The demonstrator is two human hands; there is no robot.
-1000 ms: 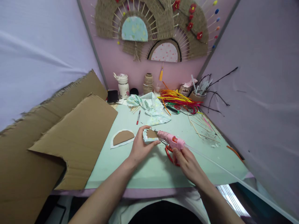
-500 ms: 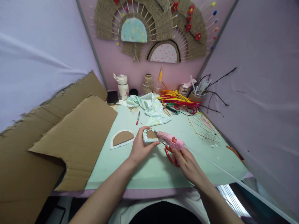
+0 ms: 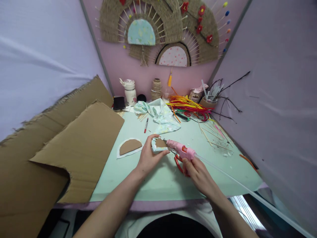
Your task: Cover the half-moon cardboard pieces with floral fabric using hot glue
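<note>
My left hand (image 3: pixel 150 152) grips a small cardboard piece (image 3: pixel 160 143) whose edges are wrapped in pale blue floral fabric. Fingers and thumb hold it from the left, above the table. In my right hand (image 3: pixel 195 168) is a pink glue gun (image 3: pixel 182 149), its tip at the upper right edge of the cardboard. A long clear glue stick runs out of its back end. Beneath the glue gun lie red-handled scissors (image 3: pixel 178 164), partly hidden by my right hand. Left of my hands a cardboard half-circle (image 3: pixel 130 146) rests on a white fabric piece (image 3: pixel 120 156).
Large cardboard sheets (image 3: pixel 81 148) cover the left side. Floral fabric (image 3: pixel 160 115), a marker (image 3: pixel 146 125), a bottle (image 3: pixel 130 92) and a twine spool (image 3: pixel 156 89) sit farther back. Colourful pipe cleaners (image 3: pixel 189 104), thin sticks (image 3: pixel 215 136) and dark branches (image 3: pixel 229 99) lie to the right.
My hands, the cardboard piece and the glue gun stay in nearly the same position. Only a slight shift of the camera view shows.
</note>
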